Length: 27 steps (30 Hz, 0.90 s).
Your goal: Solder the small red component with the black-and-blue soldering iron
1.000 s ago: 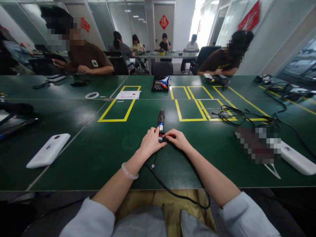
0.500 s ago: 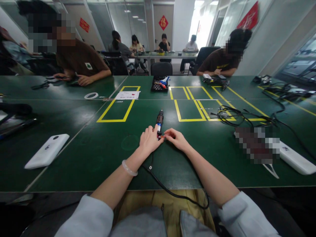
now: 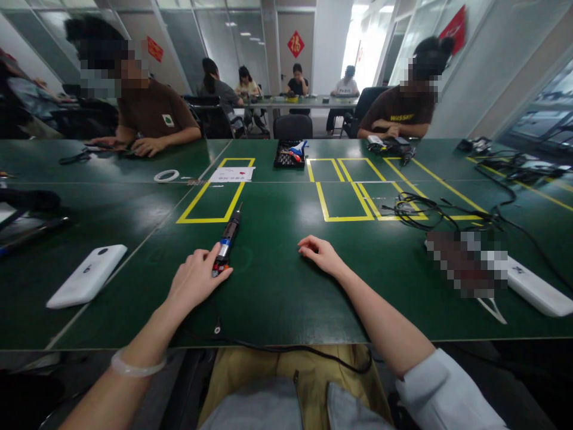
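An electric screwdriver [image 3: 227, 239] with part of its casing off lies on the green table [image 3: 268, 298], its bit pointing away from me and slightly right. A silver and blue motor section and red parts show near its rear end. My left hand [image 3: 197, 276] grips that rear end, thumb on the near side and fingers along the left. From there a black cord [image 3: 286, 347] with a small ring terminal [image 3: 217, 329] runs along the table edge. My right hand [image 3: 321, 254] rests on the table further right, fingers curled in, with nothing visible in them.
Yellow tape outlines [image 3: 344, 218] mark the table ahead. A black tray of tools [image 3: 289, 156], a paper sheet [image 3: 230, 174] and a tape roll [image 3: 166, 175] sit farther back. Tangled black cables [image 3: 416, 206] and a white case [image 3: 537, 285] lie right, another white case [image 3: 87, 276] left. People sit opposite.
My left hand has carried the electric screwdriver left, away from my right hand, and its cord has shifted along. The right hand stays nearly in place, no longer touching the screwdriver.
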Each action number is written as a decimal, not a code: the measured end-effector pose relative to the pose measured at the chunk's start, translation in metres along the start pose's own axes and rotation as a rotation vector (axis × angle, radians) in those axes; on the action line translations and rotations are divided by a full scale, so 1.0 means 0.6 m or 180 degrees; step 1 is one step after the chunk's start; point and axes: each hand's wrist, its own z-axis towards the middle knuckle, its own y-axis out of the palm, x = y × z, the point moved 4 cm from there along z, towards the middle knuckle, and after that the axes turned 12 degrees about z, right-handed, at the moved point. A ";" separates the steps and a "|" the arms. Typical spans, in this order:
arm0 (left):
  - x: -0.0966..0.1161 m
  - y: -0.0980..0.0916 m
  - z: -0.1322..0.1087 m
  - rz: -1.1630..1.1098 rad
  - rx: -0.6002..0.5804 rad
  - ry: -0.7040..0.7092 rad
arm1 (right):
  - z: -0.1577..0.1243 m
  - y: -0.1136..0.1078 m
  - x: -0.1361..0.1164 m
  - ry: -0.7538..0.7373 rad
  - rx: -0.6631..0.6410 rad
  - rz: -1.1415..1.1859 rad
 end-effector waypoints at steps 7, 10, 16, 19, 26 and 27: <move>-0.168 0.056 -0.037 0.0217 -0.0348 -0.0624 | -0.001 0.002 0.002 0.0036 -0.0037 0.0006; -0.230 0.080 -0.048 0.0266 -0.0468 -0.0863 | 0.000 0.003 0.006 0.0039 -0.0064 -0.0020; -0.297 0.109 -0.058 0.0424 -0.0703 -0.1030 | 0.002 0.004 0.009 0.0025 -0.0109 -0.0045; -0.280 0.092 -0.064 0.0653 -0.0437 -0.0922 | 0.001 0.004 0.008 0.0065 -0.0119 -0.0020; -0.214 0.053 -0.093 0.0886 0.0335 -0.0808 | -0.001 0.005 0.002 0.0047 -0.0116 -0.0133; -0.212 0.051 -0.095 0.0807 0.0293 -0.0870 | 0.000 0.005 0.003 0.0045 -0.0118 -0.0137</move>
